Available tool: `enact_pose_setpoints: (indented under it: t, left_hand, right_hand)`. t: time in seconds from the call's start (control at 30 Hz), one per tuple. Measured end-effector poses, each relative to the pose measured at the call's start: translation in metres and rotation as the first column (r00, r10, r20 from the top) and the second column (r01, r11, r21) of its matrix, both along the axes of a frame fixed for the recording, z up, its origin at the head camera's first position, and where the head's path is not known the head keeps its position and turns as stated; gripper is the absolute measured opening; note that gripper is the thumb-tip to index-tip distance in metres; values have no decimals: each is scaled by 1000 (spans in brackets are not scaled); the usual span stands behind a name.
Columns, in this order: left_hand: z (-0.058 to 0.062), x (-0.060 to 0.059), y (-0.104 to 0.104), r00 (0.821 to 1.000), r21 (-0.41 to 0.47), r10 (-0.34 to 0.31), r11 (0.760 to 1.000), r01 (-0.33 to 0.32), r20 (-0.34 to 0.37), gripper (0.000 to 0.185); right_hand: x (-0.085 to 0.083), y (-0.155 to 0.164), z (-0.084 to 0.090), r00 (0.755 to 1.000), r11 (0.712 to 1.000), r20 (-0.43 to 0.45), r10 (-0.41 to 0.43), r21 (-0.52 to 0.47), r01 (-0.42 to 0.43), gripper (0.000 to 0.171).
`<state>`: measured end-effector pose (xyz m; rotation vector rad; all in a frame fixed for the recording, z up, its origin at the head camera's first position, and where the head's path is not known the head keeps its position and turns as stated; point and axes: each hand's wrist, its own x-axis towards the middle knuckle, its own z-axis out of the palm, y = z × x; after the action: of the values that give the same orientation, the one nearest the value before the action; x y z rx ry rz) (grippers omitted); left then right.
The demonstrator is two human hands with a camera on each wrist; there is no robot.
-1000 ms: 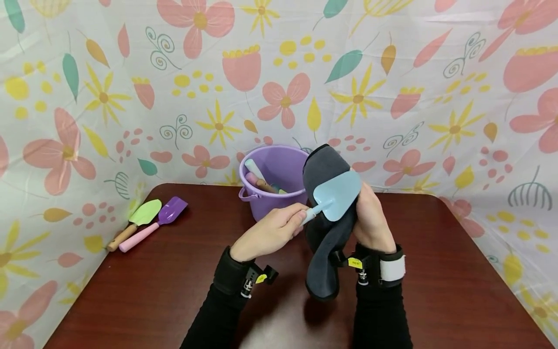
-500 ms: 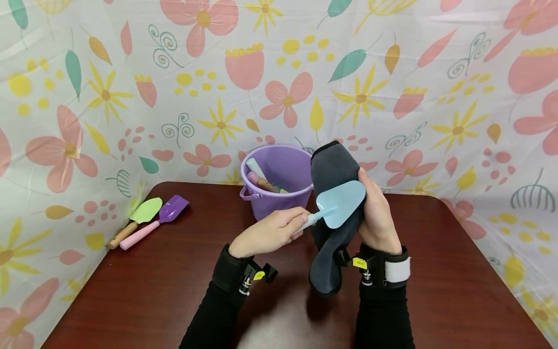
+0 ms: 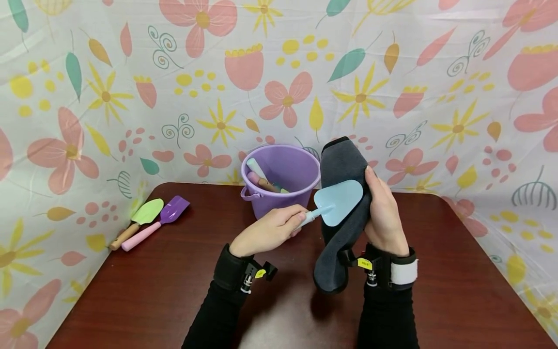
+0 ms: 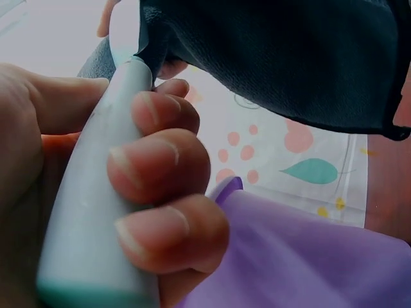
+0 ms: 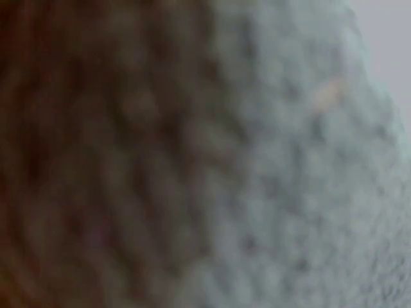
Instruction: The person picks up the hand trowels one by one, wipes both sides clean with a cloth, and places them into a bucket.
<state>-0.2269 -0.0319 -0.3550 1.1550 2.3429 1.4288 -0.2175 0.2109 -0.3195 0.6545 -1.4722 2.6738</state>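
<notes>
Left of frame, on brown surface (image 3: 174, 295): green trowel (image 3: 144, 215), wooden handle; just beside it, purple shovel (image 3: 168, 214), pink handle. Centre: left hand (image 3: 267, 232), fingers curled round handle of light-blue trowel (image 3: 339, 202). Behind: purple bucket (image 3: 272, 203), tool handles (image 3: 256, 168) inside. Right of centre: trowel blade before dark grey cloth (image 3: 343, 165), lower end hanging. Farther right: right hand (image 3: 385, 218), fingers gripping cloth, partly hidden.

Your trowel (image 3: 341, 201) is pale blue, your cloth (image 3: 343, 162) dark grey, the bucket (image 3: 266, 202) purple, the bench (image 3: 148, 300) reddish-brown and the curtain (image 3: 205, 58) white with pink and yellow flowers.
</notes>
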Motion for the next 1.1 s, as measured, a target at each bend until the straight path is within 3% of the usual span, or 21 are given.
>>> enact_pose_setpoints:
  t: [0.57, 0.73, 1.1]
  left_hand:
    - [0, -1, 2, 991, -17, 111, 994, -112, -73, 19]
    - [-2, 0, 3, 983, -21, 154, 987, -157, -103, 19]
    - [0, -3, 5, 962, 136, 244, 964, -227, -121, 24]
  right_hand:
    - [3, 2, 3, 998, 998, 23, -59, 19, 59, 37]
    - [5, 2, 4, 996, 995, 48, -80, 68, 77, 37]
    - [1, -12, 5, 995, 971, 93, -46, 237, 23, 39]
